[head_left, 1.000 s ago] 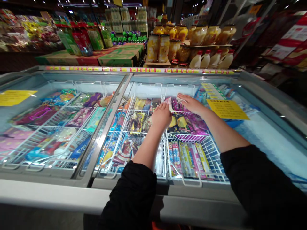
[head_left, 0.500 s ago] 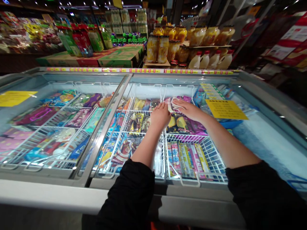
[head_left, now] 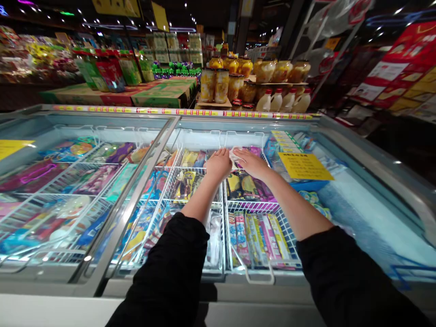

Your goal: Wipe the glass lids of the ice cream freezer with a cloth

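Observation:
Both hands are stretched over the glass top of a chest freezer [head_left: 190, 123]. My right hand [head_left: 251, 162] presses flat on a white cloth [head_left: 233, 155], whose edge shows by the fingertips. Just left of it, my left hand [head_left: 219, 164] lies with fingers extended, a ring on one finger, and appears to hold nothing. Part of the cloth is hidden under the right hand. Beneath them, white wire baskets [head_left: 225, 200] hold wrapped ice creams; dark and yellow packs [head_left: 243, 186] and long striped packs [head_left: 260, 234] are nearest.
A metal-framed lid edge [head_left: 136, 200] crosses left of my arms. On the glass are yellow signs, one at right [head_left: 304, 166]. Behind the freezer stand fruit jars [head_left: 218, 86], white jugs with red caps [head_left: 276, 100] and bottles on boxes [head_left: 109, 70].
The view has tilted up and shifted right, so the freezer sits lower and further left in frame. Both hands remain close together at the far part of the glass, the cloth still under the right one.

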A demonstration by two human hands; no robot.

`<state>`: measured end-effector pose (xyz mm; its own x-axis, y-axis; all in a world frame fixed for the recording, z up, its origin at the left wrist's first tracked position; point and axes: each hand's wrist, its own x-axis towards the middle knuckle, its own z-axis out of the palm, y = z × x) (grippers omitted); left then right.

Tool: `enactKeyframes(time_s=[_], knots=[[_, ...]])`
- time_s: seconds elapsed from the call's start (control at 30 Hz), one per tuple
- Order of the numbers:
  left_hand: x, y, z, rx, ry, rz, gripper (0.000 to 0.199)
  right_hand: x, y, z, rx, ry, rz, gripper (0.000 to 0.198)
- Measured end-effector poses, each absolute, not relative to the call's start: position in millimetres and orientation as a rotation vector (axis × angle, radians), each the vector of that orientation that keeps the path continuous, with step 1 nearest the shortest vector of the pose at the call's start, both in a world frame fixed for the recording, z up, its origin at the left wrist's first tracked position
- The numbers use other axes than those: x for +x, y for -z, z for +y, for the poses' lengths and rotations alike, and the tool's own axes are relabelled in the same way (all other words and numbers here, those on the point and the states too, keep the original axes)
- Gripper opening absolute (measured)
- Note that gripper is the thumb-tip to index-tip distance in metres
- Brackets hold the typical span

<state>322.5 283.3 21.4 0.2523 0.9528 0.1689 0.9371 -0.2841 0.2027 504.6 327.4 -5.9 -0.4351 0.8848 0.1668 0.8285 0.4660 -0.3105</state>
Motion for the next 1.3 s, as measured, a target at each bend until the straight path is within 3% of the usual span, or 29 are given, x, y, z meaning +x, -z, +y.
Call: enactKeyframes(time_s=[0.13,0.37,0.67,0.93,1.17,1.3], knots=[[324,-16,286,2.466,-0.414,1.853,0.055,522,7,316,-1.331,-0.299,-2.451,0.059],[325,-14,285,2.463,-0.45,1.87,0.055,497,0,360,-1.581,-0.196,-2.336,0.058],[325,-11,285,2.461,-0.504,1.868,0.055,524,10,345,-1.261,-0.334,-2.419,0.058],[324,-13,284,2.462,-0.518,1.857,0.055,508,3,386,-1.489,-0.258,-2.301,0.056],[324,-12,285,2.445,-0.509,1.861,0.055,535,10,375,-1.238,-0.448,-2.367,0.055],[325,-13,284,2.443,-0.515,1.859,0.055,548,11,385,-1.335,-0.396,-2.297,0.055]])
